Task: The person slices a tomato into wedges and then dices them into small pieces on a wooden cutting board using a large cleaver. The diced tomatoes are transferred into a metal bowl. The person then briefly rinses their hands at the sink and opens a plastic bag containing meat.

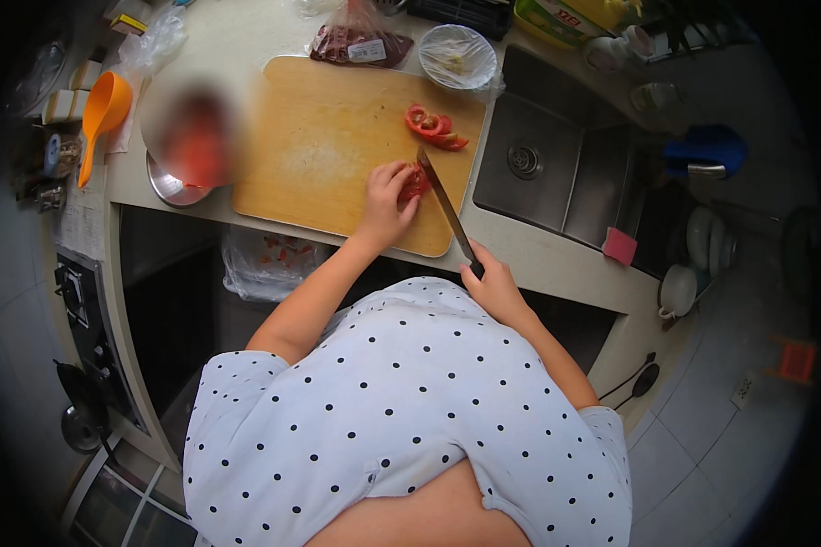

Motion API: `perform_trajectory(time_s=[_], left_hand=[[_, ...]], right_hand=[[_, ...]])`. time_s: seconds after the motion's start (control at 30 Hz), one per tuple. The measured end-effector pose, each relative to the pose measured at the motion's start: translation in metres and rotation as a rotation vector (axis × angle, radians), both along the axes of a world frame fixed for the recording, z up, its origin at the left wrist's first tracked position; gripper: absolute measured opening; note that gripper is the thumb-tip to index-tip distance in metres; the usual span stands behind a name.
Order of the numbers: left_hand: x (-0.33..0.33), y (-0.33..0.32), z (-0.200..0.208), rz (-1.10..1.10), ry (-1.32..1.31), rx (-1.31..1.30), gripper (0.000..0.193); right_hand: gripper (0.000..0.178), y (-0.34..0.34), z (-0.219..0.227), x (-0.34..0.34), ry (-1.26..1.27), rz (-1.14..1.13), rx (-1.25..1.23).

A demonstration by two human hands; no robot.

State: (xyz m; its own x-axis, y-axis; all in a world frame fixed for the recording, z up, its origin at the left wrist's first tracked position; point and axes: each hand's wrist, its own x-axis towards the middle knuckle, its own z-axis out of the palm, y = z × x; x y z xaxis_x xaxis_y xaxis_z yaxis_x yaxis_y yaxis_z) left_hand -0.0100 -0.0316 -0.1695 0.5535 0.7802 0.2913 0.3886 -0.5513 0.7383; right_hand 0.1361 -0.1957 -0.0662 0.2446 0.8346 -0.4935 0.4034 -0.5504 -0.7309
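My right hand [496,280] is closed around the dark handle of a kitchen knife [446,202]. The long blade slants up and left across the right part of the wooden cutting board [319,137]. Its edge lies against a piece of red tomato [414,182]. With bent fingers, my left hand [388,202] grips this piece from the left; the fingers partly cover it. Farther back on the board are cut tomato pieces [435,127]. A metal bowl [175,188] stands left of the board, with something red in it under a blurred patch.
A metal sink [534,187] is set into the counter at the right, with a pink sponge [619,246] on its near edge. Behind the board are a plastic-covered bowl [458,56] and a bagged dark red package [363,46]. An orange ladle [106,111] lies far left. A plastic bag [269,264] hangs below the counter.
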Motion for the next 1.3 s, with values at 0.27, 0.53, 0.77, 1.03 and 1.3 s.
perform_trajectory(time_s=[0.27,0.53,0.77,1.03,1.3], left_hand=[[-0.020,0.009,-0.001,-0.146,-0.054,-0.009,0.040],[-0.019,0.009,-0.004,-0.123,-0.076,0.067,0.033],[-0.023,0.005,0.003,-0.089,-0.101,0.005,0.036],[-0.027,0.007,-0.005,-0.115,-0.097,0.034,0.032],[-0.018,-0.003,0.001,-0.030,-0.081,-0.070,0.034]], right_hand=[[0.044,0.025,0.008,0.006,0.178,-0.101,-0.051],[0.042,0.044,-0.012,-0.008,-0.006,0.034,0.026],[0.042,0.092,-0.017,-0.008,0.072,-0.013,0.053],[0.043,0.042,-0.004,-0.012,0.032,0.043,-0.049],[0.042,0.116,-0.030,-0.015,0.060,-0.009,0.111]])
